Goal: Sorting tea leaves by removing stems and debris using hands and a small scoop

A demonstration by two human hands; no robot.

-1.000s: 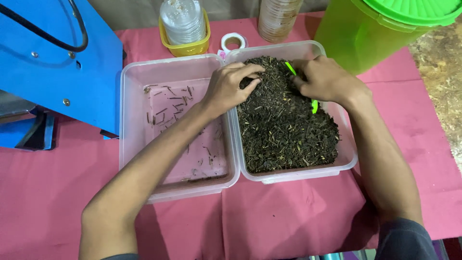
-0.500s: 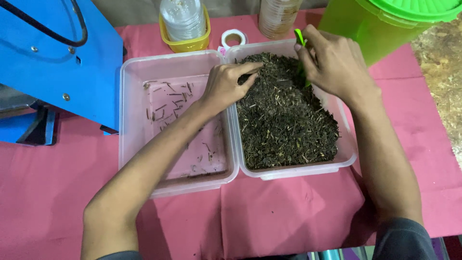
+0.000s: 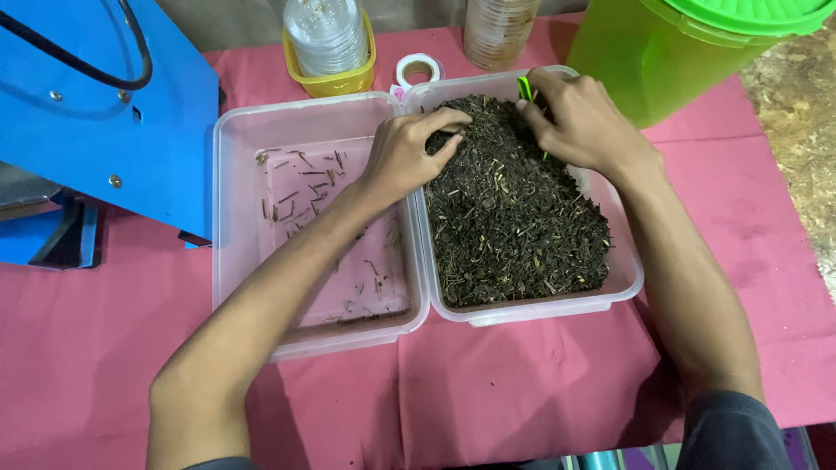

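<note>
- Because the two clear tubs sit touching side by side, the left hand [image 3: 402,157] can bridge their shared wall, its curled fingers resting on the dark dried leaves [image 3: 514,209] at the far end of the right tub [image 3: 629,270].
- The right hand [image 3: 583,122] pinches a green tool [image 3: 525,88] at that tub's far edge, tip down into the leaves.
- The left tub [image 3: 233,252] holds only scattered stems [image 3: 300,187].
- Far side: one yellow cup [image 3: 335,83], one tape roll [image 3: 416,70], one green bin [image 3: 662,52]; one blue machine [image 3: 96,122] at far left.
</note>
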